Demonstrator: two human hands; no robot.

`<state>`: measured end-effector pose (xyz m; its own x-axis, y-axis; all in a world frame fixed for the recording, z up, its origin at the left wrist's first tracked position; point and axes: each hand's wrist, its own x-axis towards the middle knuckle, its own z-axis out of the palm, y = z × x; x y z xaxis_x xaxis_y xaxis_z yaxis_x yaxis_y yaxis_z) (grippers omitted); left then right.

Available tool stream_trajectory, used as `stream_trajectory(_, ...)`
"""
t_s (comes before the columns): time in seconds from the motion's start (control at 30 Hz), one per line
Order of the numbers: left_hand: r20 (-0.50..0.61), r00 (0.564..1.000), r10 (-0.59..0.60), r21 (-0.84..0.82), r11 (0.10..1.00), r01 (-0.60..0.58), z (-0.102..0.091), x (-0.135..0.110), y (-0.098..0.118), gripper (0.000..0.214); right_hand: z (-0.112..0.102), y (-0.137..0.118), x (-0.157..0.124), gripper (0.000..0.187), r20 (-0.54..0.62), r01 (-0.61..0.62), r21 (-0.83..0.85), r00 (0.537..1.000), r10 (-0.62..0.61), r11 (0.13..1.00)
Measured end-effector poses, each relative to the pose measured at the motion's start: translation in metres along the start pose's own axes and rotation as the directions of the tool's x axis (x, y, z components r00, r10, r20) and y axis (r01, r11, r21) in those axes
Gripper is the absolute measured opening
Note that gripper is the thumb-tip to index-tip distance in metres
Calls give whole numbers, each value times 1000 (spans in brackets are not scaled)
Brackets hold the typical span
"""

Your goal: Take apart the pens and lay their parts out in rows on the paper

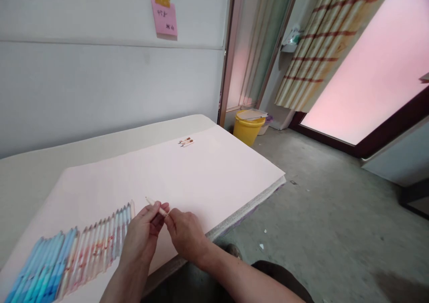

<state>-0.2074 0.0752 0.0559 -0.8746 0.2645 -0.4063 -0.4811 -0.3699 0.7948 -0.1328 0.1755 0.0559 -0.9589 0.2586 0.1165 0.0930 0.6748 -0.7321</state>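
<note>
A pale pen [151,202] points up and to the left, its narrow tip free. My left hand [143,231] pinches its barrel between thumb and fingers. Closed on the rear end of the same pen is my right hand [188,235]; its fingers hide that end. To the left lies a slanting row of pens: blue ones [43,267], pinkish patterned ones [92,249] and pale blue ones [122,225]. Farther back on the pale pink sheet [221,182] lie a few small pen-like pieces [187,142] with dark thin tips and brown ends.
The sheet covers a table [30,169] against a white wall [100,84]. A pink note [165,19] is taped there. Beyond the table's far right corner stands a yellow bucket [248,131]. A curtain [321,48] hangs by a bright pane; grey floor [318,213] lies to the right.
</note>
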Motion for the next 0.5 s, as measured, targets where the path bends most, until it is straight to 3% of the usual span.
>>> stream_trajectory(0.1,25,999,-26,18,1000,26,0,-3,3,4,-4,3,2,29,134,-114,336,988,72,935)
stream_trajectory(0.13,43,999,-33,25,999,32,1,-4,4,5,-6,4,3,30,231,-203,496,968,97,844)
stream_trajectory(0.2,89,995,-47,37,998,44,1,-6,5,9,-10,6,5,35,446,-415,716,891,90,561)
stream_trajectory(0.27,124,990,-60,52,997,54,3,-7,6,11,-13,8,7,35,572,-552,777,820,27,302)
stream_trajectory(0.33,119,991,-66,54,997,60,5,-8,7,13,-14,9,7,25,606,-595,789,795,-34,155)
stream_trajectory(0.4,94,994,-54,29,998,51,8,-8,9,17,-13,9,7,16,600,-594,799,797,-66,95)
stream_trajectory(0.5,70,997,-8,-10,1000,9,8,-6,11,18,-11,8,6,15,571,-563,818,820,-46,119)
